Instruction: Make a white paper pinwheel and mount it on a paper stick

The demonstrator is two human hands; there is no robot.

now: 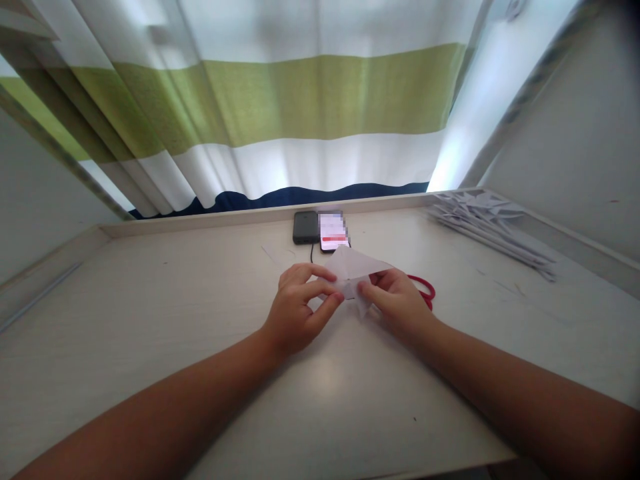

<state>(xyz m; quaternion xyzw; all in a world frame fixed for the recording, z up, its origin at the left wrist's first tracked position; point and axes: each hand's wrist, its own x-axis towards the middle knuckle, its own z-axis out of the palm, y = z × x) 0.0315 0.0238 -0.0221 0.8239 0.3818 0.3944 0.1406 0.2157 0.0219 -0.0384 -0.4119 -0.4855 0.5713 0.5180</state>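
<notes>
A folded sheet of white paper (355, 263) is held above the table between both hands, with a pointed flap at its upper right and a small corner hanging below. My left hand (303, 303) pinches its left edge between thumb and fingers. My right hand (397, 297) grips the right side, thumb in front and the other fingers behind the sheet, partly hidden. Just behind my right hand lie the red handles of what look like scissors (425, 287); their blades are out of sight.
A phone (333, 230) with a lit screen lies beyond the paper, beside a dark grey box-shaped device (305, 228) with a black cable. Several folded white papers (493, 223) are piled at the back right. A raised ledge and a striped curtain (320, 100) bound the table (150, 320) at the back.
</notes>
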